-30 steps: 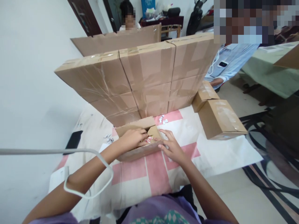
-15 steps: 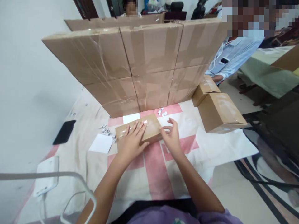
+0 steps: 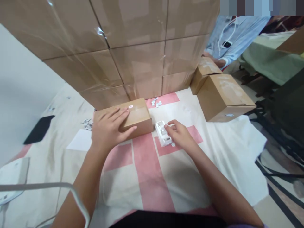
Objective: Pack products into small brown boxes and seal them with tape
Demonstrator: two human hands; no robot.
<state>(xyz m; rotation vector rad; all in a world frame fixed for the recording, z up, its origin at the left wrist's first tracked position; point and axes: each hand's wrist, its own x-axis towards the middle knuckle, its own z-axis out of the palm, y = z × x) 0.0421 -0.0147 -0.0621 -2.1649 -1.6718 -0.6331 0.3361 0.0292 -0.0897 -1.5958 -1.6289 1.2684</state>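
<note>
A taped cardboard box (image 3: 140, 117) lies on the cloth in front of a wall of cartons, a small red-and-white mark on its top. My left hand (image 3: 110, 128) rests flat on its left half, fingers spread over the top and thumb along the near side. Right of the box sits a small white plastic device (image 3: 163, 133), its exact kind unclear. At its right edge, my right hand (image 3: 178, 133) has curled fingers and thumb on it. White paper sheets (image 3: 79, 140) and crumpled paper scraps (image 3: 87, 124) lie left of the box.
Stacked, taped cartons (image 3: 142, 60) rise behind the box. Two more cartons (image 3: 218, 101) stand at the right, beside a person in a blue sleeve (image 3: 239, 38). A black flat object (image 3: 39, 129), a white device (image 3: 14, 177) and a pale cable (image 3: 68, 186) are at the left.
The view has tilted down and closer. The box and my left hand have shifted left. My right hand has left the box's end, and the white plastic device now shows beside it.
</note>
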